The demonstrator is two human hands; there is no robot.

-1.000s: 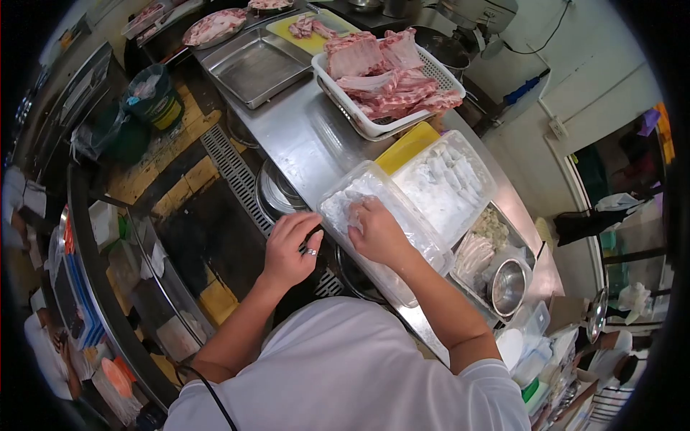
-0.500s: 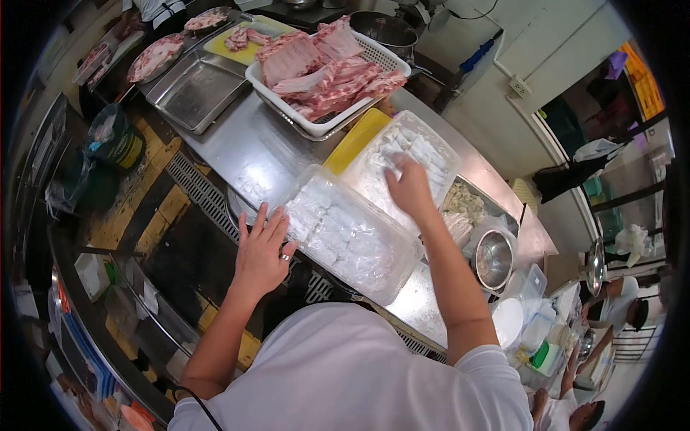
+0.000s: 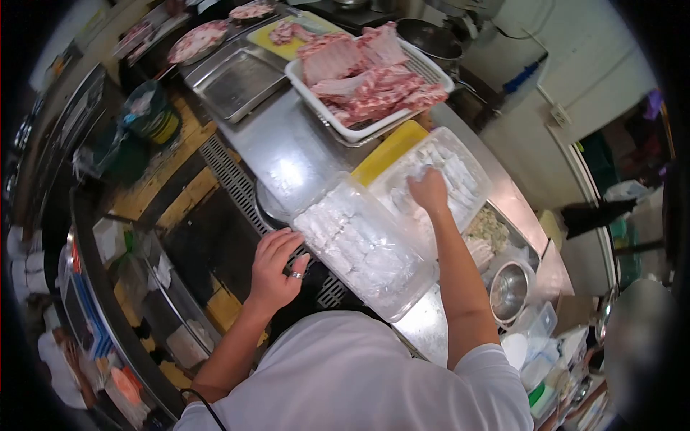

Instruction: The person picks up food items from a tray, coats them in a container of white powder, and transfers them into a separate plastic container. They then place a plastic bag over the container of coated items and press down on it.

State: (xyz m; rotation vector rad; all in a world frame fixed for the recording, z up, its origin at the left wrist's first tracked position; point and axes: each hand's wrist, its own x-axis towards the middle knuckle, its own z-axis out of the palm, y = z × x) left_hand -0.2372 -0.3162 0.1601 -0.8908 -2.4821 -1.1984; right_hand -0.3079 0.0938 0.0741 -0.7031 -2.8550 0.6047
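Observation:
A clear plastic tub [image 3: 408,305] near my body holds white, powder-coated pieces under a clear plastic sheet. My left hand [image 3: 277,269], with a ring on one finger, is at its left edge; the fingers are stretched out and hold nothing. Beyond it stands a second plastic tub [image 3: 480,161] with white powder and white-coated rolls [image 3: 456,176] lined up along its far side. My right hand [image 3: 429,188] reaches into this tub, its fingers bent down into the powder. The fingertips are partly hidden, so what they grip does not show.
A white basket [image 3: 345,129] of raw ribs [image 3: 381,82] stands farther back on the steel table [image 3: 287,147]. A yellow board [image 3: 392,151] lies by the far tub. A steel tray [image 3: 241,79] is at the left, a metal bowl [image 3: 509,291] at the right.
The view has shifted, so the table's things appear farther right and slightly lower. My left hand's fingers have drawn closer together at the tub's edge. My right hand stays in the far tub.

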